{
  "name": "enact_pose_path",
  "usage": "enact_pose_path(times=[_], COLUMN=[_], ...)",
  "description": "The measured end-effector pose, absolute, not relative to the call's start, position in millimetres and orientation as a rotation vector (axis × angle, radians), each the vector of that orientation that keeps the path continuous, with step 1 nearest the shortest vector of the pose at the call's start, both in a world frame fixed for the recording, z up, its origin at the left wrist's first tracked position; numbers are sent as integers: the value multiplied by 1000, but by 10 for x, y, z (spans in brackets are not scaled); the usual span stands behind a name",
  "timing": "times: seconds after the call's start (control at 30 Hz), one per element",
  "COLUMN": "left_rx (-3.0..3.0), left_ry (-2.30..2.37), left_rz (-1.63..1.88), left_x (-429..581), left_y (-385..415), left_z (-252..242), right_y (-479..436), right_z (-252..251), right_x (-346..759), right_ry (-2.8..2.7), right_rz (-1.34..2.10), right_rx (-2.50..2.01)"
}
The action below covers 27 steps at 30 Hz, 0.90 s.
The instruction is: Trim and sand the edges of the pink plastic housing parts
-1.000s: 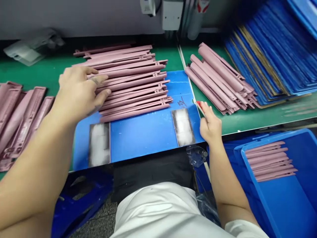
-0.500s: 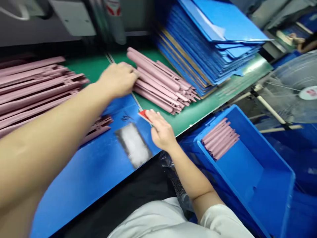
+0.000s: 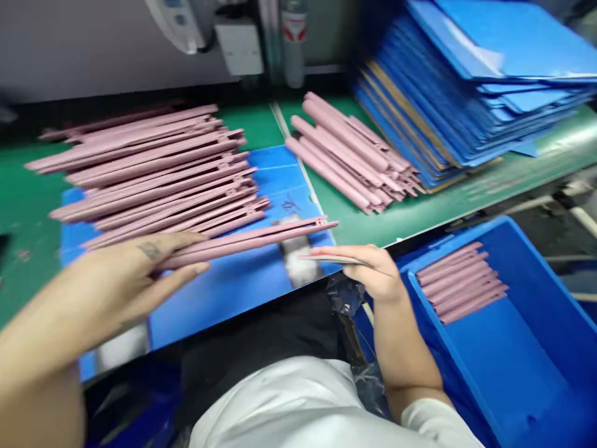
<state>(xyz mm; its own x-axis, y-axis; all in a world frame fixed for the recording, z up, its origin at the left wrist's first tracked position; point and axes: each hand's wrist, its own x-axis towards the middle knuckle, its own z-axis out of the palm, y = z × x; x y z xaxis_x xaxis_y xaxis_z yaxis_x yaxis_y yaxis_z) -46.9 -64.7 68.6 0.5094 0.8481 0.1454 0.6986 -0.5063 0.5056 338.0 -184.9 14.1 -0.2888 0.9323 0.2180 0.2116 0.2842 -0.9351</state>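
My left hand (image 3: 163, 267) is closed round one end of a long pink plastic strip (image 3: 252, 241), which points right above the blue mat (image 3: 233, 292). Thin and flat, a red-and-pale pad (image 3: 333, 257) lies in the fingers of my right hand (image 3: 375, 270), near the bench's front edge. Just beyond the held strip's far end is a grey-white pad (image 3: 298, 261) on the mat. Several more pink strips (image 3: 158, 168) lie side by side behind my left hand. A second heap of pink strips (image 3: 349, 155) rests on the green bench top, further back.
Tall stacked blue sheets (image 3: 420, 106) stand at the back right of the green bench (image 3: 522, 174). Below the edge, a blue bin (image 3: 517, 361) contains a row of pink strips (image 3: 459, 283). At the back wall are a bottle (image 3: 294, 43) and a white box (image 3: 239, 48).
My left hand has left the right-hand heap and now grips a strip at the left. The right hand still holds the pad, now turned edge-on. The camera view has swung left.
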Motion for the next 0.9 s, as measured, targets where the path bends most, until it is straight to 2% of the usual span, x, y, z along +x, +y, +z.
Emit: enact_pose_path(times=[0.07,0.2,0.3,0.47,0.53,0.67,0.83,0.9], left_rx=[2385,2122,1991,2070,2078,2069,2102,2093], left_ry=[1251,1288,1259,1102,1119,1158,1133,1157], left_rz=[530,838,977,1165,1193,1212,1180,1172], left_x=[-602,-594,-485,-413,-428,-436,-447,-474], left_y=[-1049,-1511,-1707,-1860,-1867,-1870,-1932,-1947], left_z=[604,370,274,227,194,131,111,99], right_y=[-1874,-1715,-1798,-2073,-1933,-1620,-1840,-1789], right_z=[150,40,89,274,161,-27,117,86], right_x=[3377,3053,2394,1601,1788,2308,2055,2168], right_ry=[-1763,-1978,-2070,-2230,-2221,-2030,-2337,-2308], right_rz=[864,257,45,116,130,-20,172,154], right_rx=[-1197,-1600,-1617,-1012,-1037,-1574,-1192,-1261])
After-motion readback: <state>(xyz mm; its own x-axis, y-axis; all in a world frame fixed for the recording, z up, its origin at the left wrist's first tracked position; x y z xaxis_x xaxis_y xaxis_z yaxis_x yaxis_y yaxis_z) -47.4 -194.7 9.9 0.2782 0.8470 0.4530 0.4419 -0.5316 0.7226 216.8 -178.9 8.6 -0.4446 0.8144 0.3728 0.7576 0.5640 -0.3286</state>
